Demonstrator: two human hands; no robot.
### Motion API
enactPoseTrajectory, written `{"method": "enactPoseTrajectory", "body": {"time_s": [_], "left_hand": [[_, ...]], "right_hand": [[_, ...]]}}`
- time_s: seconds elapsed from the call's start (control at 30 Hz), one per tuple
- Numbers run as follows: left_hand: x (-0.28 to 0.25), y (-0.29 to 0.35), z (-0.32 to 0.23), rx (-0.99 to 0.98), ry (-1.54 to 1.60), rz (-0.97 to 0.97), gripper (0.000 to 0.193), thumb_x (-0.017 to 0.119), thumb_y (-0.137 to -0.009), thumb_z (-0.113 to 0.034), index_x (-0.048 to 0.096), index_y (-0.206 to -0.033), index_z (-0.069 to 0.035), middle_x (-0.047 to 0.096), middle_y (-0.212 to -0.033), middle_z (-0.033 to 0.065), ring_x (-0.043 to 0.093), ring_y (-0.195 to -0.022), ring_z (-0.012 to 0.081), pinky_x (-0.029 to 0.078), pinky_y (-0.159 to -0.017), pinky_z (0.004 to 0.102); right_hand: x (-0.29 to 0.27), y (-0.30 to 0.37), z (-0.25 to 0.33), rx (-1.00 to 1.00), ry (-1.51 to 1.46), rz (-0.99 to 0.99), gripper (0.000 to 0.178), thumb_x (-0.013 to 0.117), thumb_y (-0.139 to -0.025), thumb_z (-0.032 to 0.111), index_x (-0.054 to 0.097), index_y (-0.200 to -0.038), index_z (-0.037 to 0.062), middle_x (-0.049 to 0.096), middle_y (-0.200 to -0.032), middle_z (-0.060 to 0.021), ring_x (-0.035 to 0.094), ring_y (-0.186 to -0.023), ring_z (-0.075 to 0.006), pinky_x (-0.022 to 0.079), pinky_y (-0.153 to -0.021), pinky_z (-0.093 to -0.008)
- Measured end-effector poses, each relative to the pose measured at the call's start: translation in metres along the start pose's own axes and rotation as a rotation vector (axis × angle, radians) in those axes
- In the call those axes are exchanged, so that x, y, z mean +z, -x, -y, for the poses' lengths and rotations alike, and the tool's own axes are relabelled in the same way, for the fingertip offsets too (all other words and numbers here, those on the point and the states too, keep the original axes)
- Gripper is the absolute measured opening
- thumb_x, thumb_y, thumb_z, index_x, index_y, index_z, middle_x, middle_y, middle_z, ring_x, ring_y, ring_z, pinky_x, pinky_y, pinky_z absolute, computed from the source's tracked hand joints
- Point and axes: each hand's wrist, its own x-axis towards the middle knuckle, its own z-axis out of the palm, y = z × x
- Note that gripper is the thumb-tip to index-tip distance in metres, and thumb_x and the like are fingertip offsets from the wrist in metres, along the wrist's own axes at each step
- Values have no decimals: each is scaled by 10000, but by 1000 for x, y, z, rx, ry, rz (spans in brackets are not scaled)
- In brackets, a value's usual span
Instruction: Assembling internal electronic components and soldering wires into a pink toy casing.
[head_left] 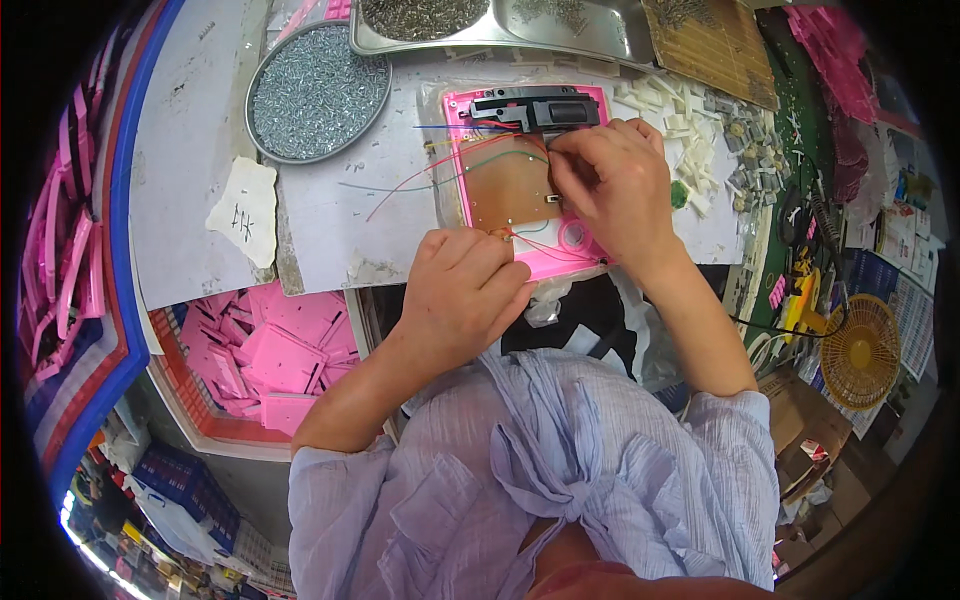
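Observation:
A pink plastic housing (463,190) lies on the work surface, with a black plastic module (535,108) along its far end and a brown board (505,185) inside. Loose thin wires (405,183), red, green, blue and yellow, spread out past its left side. My left hand (465,285) is closed at the housing's near left corner, by a wire joint; its fingertips are partly hidden. My right hand (620,185) reaches over the right side, thumb and forefinger pinched together close to the wires below the black module. What sits between those fingertips is too small to tell.
A round tray (257,122) of small metal pins stands at the far left, beside a steel tray (490,32) of screws. White plastic parts (690,130) and small metal parts (757,180) lie right. A bin (190,415) of pink panels is below left; a yellow fan (860,352) is right.

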Motion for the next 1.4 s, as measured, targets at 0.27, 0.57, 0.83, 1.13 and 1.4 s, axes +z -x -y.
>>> {"method": "enactPoseTrajectory", "body": {"time_s": [0.27, 0.57, 0.83, 1.13, 1.4], "left_hand": [[-8, -4, -1, -38, 24, -69, 233, 814, -758, -122, 681, -948, -100, 632, -973, 44, 619, -898, 251, 437, -817, 414], [-39, -30, 13, -138, -373, 79, 128, 742, -881, -172, 674, -965, -104, 625, -835, 38, 598, -742, 259, 421, -747, 425], [6, -38, -43, 59, -136, 59, 114, 744, -879, -150, 681, -956, -94, 621, -801, 51, 598, -704, 245, 439, -633, 386], [14, -45, -48, -105, 89, -61, 197, 753, -856, -77, 709, -1046, -50, 700, -917, 87, 664, -793, 275, 495, -714, 384], [-2, -34, -38, -135, 197, -89, 517, 792, -754, -117, 651, -1244, -33, 661, -1084, 145, 637, -972, 339, 506, -822, 445]], "right_hand": [[-26, 1, 14, -164, 197, 235, 286, 756, -739, 142, 757, -1012, 56, 680, -790, -49, 631, -803, -249, 435, -914, -439], [-32, 0, -4, -163, 79, 305, 356, 728, -754, 146, 749, -1100, 64, 677, -820, -61, 636, -844, -271, 441, -907, -427], [-43, 16, -19, -331, -237, 249, 298, 749, -766, 124, 736, -1064, 124, 666, -942, -41, 611, -901, -291, 452, -877, -432], [-28, 31, -23, -273, -327, 0, 277, 776, -784, 124, 744, -1060, 120, 671, -918, -47, 598, -874, -291, 462, -813, -413], [-63, 57, -35, -186, -349, 65, 112, 772, -823, 116, 716, -909, 71, 607, -763, -57, 574, -708, -274, 451, -694, -402]]}}
